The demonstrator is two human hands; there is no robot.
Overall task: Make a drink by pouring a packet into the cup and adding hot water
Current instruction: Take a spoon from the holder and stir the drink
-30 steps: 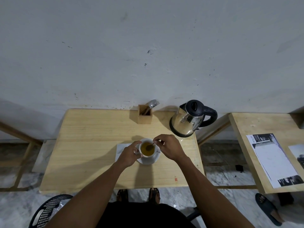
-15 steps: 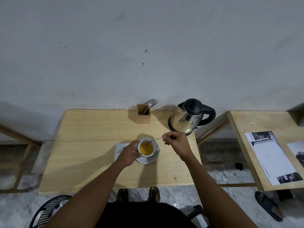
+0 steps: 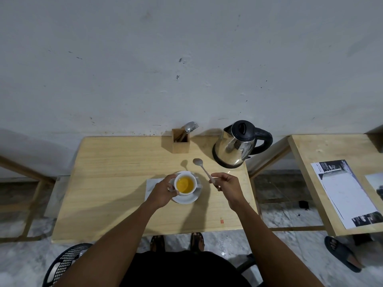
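Note:
A white cup (image 3: 185,184) full of orange-yellow drink stands on a white saucer (image 3: 186,199) in the middle of the wooden table (image 3: 116,183). My left hand (image 3: 162,192) grips the cup's left side. My right hand (image 3: 227,186) pinches the handle of a metal spoon (image 3: 202,167), which is lifted clear of the cup, its bowl pointing up toward the back. A steel electric kettle (image 3: 236,147) with a black lid and handle stands at the back right. A pale flat packet or napkin (image 3: 151,186) lies partly under my left hand.
A small wooden holder (image 3: 180,140) with a spoon and fork stands at the back by the wall. A second wooden table (image 3: 323,154) with printed papers (image 3: 348,193) is on the right. A black mesh basket (image 3: 64,264) sits on the floor at lower left.
My right hand has lifted the spoon out of the drink and swung it up and to the right. My left hand has stayed on the cup.

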